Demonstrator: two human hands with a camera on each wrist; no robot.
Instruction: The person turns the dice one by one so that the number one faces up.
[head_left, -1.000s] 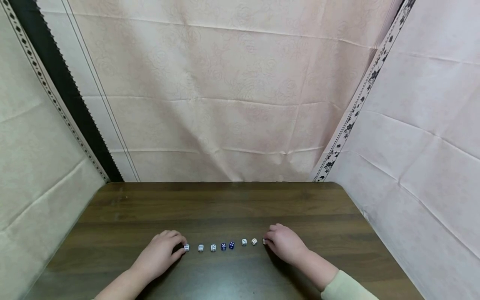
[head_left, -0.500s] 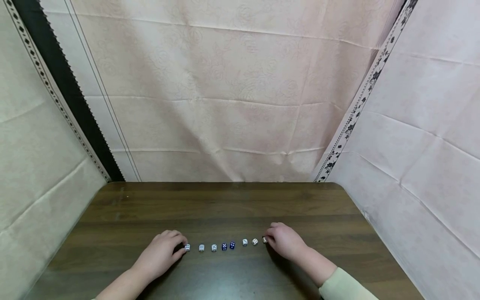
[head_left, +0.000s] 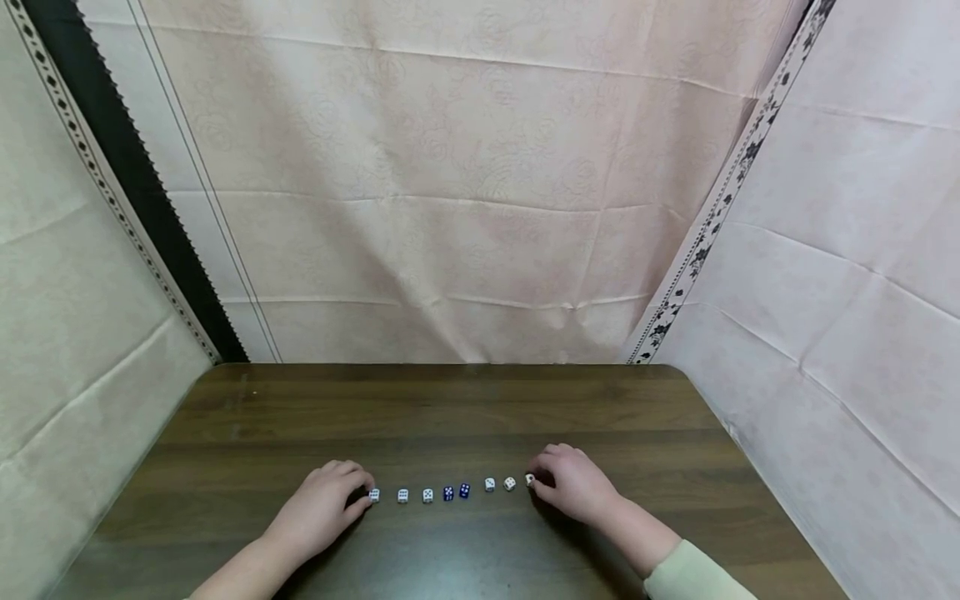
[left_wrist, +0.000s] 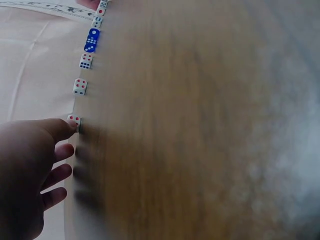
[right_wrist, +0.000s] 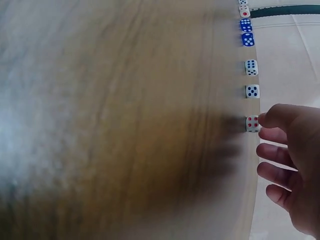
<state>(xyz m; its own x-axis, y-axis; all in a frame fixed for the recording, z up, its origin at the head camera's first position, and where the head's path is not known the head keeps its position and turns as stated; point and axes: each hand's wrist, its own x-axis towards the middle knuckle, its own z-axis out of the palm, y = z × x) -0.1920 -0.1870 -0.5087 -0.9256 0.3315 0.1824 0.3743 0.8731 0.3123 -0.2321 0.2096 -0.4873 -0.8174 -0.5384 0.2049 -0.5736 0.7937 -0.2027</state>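
The bare left hand [left_wrist: 22, 170] partly hides a red-pipped white cubic die [left_wrist: 75, 118]; the head view's bottom edge cuts the right pale-green fabric sleeve [head_left: 690, 573]; wrist views blur the brown wooden tabletop [right_wrist: 125, 85].

The right hand [head_left: 572, 483] now covers less of its die [right_wrist: 252, 124].

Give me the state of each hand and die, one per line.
Left hand: touching left die
Right hand: touching right die
Left die: red pips showing, partly covered
Right die: four red pips showing
Blue dice: close together, untouched
Other white dice: untouched
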